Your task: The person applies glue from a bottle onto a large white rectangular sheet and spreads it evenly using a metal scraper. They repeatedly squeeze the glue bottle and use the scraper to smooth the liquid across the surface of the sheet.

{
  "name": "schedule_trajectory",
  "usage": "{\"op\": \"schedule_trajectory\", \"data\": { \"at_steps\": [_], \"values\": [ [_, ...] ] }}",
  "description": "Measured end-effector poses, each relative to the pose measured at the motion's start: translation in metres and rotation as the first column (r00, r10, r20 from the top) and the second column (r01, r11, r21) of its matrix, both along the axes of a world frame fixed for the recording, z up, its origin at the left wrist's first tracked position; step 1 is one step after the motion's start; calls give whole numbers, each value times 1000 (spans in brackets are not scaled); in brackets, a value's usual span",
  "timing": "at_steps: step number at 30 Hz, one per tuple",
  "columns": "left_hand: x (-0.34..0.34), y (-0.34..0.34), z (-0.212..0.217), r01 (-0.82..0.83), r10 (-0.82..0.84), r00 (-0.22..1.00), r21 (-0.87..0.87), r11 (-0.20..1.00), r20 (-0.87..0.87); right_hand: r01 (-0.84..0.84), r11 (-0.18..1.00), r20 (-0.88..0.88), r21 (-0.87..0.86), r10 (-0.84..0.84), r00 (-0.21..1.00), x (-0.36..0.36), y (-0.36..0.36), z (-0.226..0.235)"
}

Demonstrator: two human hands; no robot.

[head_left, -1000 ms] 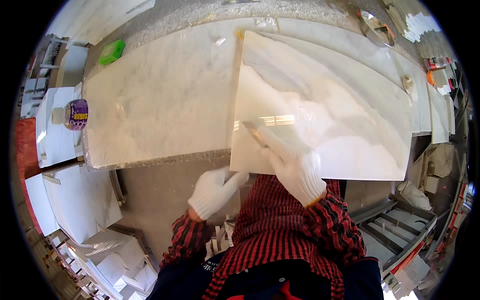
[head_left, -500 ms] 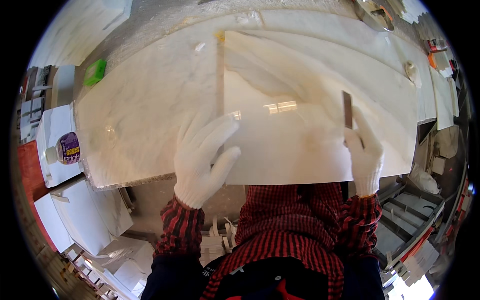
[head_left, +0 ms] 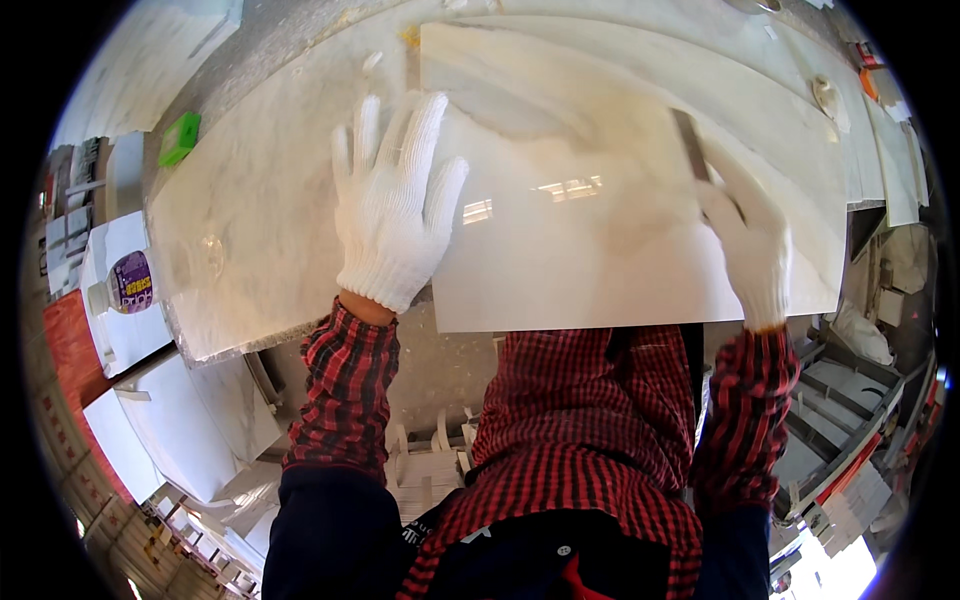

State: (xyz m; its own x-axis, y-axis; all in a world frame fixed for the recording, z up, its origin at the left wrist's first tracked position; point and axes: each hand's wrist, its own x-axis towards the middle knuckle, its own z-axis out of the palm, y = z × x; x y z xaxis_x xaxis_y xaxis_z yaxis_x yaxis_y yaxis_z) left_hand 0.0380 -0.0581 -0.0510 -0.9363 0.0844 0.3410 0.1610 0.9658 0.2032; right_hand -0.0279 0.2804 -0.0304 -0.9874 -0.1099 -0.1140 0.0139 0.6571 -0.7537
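A glossy pale stone slab (head_left: 600, 290) with grey-brown veining lies in front of me, on top of a larger whitish slab (head_left: 250, 220). My left hand (head_left: 392, 205), in a white knitted glove, is spread out over the larger slab beside the upper slab's left edge. Over the right part of the upper slab, my gloved right hand (head_left: 750, 235) grips a thin, dark brown flat strip (head_left: 689, 145). The strip's far end sticks out past the fingers; its near end is hidden in the hand.
A bottle with a purple label (head_left: 130, 282) lies at the left by white slabs (head_left: 180, 430). A green box (head_left: 180, 140) sits at the far left, and a small white lump (head_left: 372, 62) on the larger slab. Metal racking (head_left: 840, 420) stands at the near right.
My left hand has moved away from me and its fingers have straightened and spread. My right hand, still with the strip, has shifted right and farther away. The slabs appear slightly shifted in view.
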Motion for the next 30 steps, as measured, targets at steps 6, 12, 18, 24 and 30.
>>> {"op": "schedule_trajectory", "data": {
  "at_steps": [6,12,18,24,30],
  "values": [
    [22,18,-13,-124,124,992,10,992,13,-303,912,-201,276,363,910,-48,-57,-18],
    [27,17,-15,-159,158,987,58,985,29,-285,886,-122,366,349,929,-59,-69,-11],
    [27,17,-15,-160,155,987,101,982,50,-371,858,-220,355,463,859,-49,-84,-23],
    [27,16,-15,-153,149,988,95,984,47,-399,835,-133,379,476,869,-60,-92,-15],
    [22,15,-13,-106,109,994,97,990,-21,-448,807,-106,385,521,847,-58,-93,-15]
  ]
}}
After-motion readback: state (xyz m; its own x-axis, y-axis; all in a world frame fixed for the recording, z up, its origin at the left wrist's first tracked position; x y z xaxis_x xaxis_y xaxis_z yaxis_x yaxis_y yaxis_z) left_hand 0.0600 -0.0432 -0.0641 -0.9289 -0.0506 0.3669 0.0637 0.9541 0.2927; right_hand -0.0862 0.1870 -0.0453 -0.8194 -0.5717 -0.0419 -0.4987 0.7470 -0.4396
